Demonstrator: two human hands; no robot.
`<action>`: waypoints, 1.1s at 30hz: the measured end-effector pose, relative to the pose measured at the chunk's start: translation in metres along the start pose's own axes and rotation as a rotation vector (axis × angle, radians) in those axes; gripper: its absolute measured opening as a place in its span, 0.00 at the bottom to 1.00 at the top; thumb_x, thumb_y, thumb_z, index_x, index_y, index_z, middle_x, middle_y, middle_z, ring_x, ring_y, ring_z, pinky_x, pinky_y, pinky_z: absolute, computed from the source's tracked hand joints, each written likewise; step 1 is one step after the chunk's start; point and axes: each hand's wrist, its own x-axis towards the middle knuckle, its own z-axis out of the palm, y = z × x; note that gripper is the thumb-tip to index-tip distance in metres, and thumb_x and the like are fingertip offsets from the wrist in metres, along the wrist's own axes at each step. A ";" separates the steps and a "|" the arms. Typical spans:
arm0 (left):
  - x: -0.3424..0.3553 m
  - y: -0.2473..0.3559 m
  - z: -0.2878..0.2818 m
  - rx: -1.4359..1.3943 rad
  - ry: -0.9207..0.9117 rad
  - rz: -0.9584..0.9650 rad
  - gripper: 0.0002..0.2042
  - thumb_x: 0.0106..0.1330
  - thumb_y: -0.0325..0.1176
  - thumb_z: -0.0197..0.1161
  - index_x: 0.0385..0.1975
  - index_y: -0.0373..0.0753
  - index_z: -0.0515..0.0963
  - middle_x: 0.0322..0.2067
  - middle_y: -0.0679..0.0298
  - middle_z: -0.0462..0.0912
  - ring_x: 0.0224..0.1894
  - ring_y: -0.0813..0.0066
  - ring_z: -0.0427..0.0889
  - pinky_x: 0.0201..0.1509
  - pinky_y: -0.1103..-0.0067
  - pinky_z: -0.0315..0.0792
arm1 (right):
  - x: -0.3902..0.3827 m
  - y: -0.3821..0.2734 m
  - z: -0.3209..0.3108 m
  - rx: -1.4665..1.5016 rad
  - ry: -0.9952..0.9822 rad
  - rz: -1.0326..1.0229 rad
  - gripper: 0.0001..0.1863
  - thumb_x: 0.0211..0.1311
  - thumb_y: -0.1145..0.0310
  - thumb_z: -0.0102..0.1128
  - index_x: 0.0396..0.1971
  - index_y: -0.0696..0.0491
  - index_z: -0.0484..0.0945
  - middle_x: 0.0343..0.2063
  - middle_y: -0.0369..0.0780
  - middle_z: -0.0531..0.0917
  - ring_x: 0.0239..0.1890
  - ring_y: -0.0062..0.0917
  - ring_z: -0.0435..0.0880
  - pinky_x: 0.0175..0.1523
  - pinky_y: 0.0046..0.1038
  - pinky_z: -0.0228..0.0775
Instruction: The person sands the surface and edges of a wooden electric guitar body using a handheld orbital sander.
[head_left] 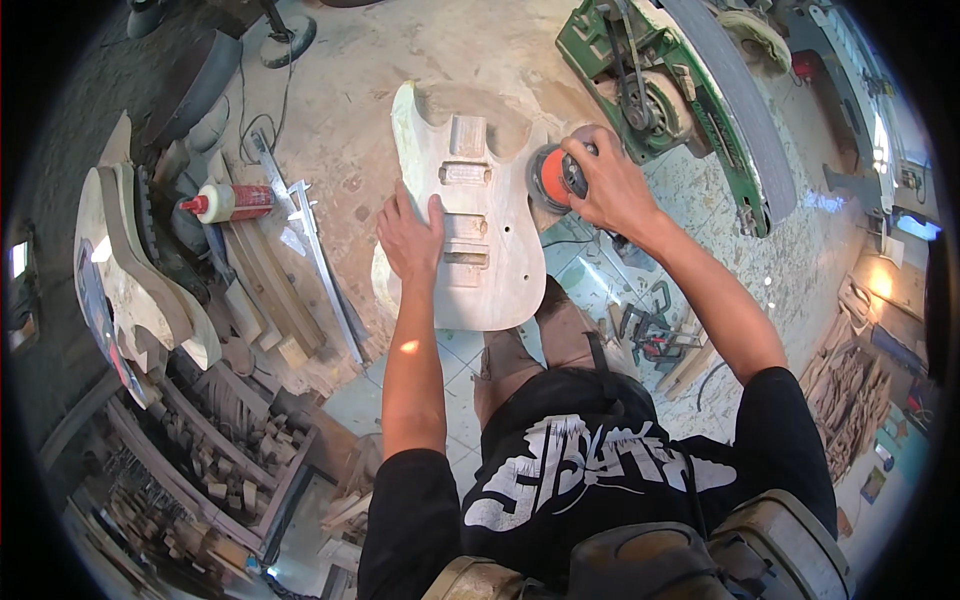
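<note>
An unfinished wooden electric guitar body lies face up on the dusty workbench, its pickup and neck cavities showing. My left hand rests on its left side, fingers stretched out and thumb apart on the wood. In my right hand is an orange and black handheld sander, gripped from above. The sander is tilted against the body's right edge, near the waist curve. How much of its pad touches the wood I cannot tell.
Left of the body lie a red and white glue bottle, a metal caliper and wood strips. Other body blanks stand at the far left. A green belt-driven machine stands at the back right. Offcuts fill a rack lower left.
</note>
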 end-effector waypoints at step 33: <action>-0.001 -0.001 -0.001 0.007 0.015 0.020 0.36 0.74 0.55 0.62 0.75 0.36 0.70 0.59 0.46 0.81 0.61 0.46 0.77 0.70 0.57 0.68 | 0.037 0.020 -0.007 0.031 0.048 0.102 0.38 0.52 0.65 0.76 0.66 0.47 0.71 0.56 0.55 0.74 0.51 0.60 0.86 0.54 0.54 0.80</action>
